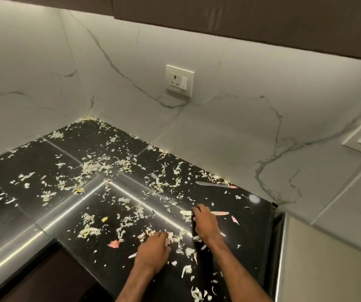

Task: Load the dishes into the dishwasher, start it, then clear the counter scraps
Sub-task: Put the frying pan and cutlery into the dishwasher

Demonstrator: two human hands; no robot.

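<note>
Head view of black counter, strewn with pale counter scraps from back corner to front edge; left hand palm-down near front edge, forearm reaching in from below, fingers curled into a heap of shreds and pinching some; right hand just beside and further back, wrist angled left, fingers bent over middle of a pink-handled knife lying flat; grasped or merely covered, cannot tell; second knife near the wall, well apart.

White veined marble walls, socket plate on the far one, dark cabinets overhead, glossy black tabletop below.
</note>
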